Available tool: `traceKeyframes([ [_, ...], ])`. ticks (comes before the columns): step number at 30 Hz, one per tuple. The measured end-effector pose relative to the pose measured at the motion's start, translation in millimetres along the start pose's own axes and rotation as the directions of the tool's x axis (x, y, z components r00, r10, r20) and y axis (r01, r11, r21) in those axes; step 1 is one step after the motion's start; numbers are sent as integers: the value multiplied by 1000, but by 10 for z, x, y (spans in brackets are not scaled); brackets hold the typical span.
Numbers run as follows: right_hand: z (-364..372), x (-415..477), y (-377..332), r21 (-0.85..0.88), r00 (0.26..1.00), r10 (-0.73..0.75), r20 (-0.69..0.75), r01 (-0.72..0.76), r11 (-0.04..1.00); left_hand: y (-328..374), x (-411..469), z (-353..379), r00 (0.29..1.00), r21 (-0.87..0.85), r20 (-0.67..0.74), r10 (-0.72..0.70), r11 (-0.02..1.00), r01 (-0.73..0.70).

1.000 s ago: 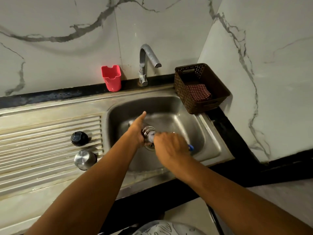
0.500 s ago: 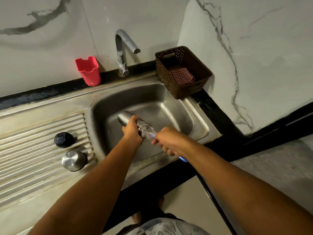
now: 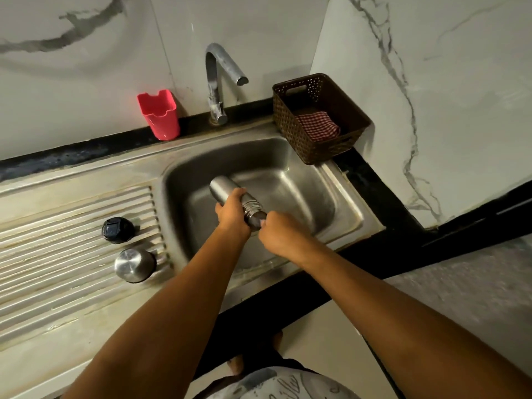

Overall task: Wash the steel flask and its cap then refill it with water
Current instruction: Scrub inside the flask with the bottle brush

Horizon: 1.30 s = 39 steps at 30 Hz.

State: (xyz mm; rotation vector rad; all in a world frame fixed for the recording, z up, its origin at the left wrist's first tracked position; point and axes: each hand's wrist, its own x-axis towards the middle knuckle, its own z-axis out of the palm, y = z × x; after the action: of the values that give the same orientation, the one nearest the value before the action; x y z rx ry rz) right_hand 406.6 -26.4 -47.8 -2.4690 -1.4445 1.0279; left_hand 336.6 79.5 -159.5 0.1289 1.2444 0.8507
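Left hand clamped round neck of steel flask, tilting it over sink, likely so runoff drains; right hand curled at flask mouth, contents hidden.

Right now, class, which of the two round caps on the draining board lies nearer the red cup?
The black cap, set farther back towards the wall; the shiny steel cap lies in front of it and slightly to the right.

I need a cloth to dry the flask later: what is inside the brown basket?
A red checked cloth lies on the floor of the brown basket. Anything under the cloth is covered, and the near wall hides the floor's front edge.
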Motion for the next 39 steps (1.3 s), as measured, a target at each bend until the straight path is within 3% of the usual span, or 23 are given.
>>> traceKeyframes([
  [2, -49, -41, 21, -22, 998, -51, -34, 50, 999, -1, 222, -68, 999, 22, -14, -36, 999, 36],
  [7, -130, -232, 68, -135, 990, -118, -83, 106, 985, 184, 46, -23, 992, 3, -108, 70, 998, -70],
  [12, -77, 6, 8, 69, 1000, -21, -11, 21, 997, 16, 58, 9, 1000, 8, 12, -13, 1000, 13],
  [19, -115, -88, 149, 157, 996, -3, 87, -10, 988, 55, 461, -199, 995, -35, -99, -19, 999, 16],
  [25, -39, -51, 10, 336, 996, 62, 60, -79, 939, -13, 46, -61, 998, 30, 21, -52, 998, 52],
  [31, -154, -170, 172, 314, 995, 77, 66, -94, 945, 74, 377, -49, 999, -26, -44, -33, 999, 32],
  [35, -101, -29, 41, 450, 980, 150, 134, -195, 872, -25, 51, 106, 998, 33, 57, -36, 999, 34],
  [39, -85, -130, 79, 310, 998, 36, 54, -51, 949, 116, 117, -37, 999, 38, 31, -9, 999, 8],
])
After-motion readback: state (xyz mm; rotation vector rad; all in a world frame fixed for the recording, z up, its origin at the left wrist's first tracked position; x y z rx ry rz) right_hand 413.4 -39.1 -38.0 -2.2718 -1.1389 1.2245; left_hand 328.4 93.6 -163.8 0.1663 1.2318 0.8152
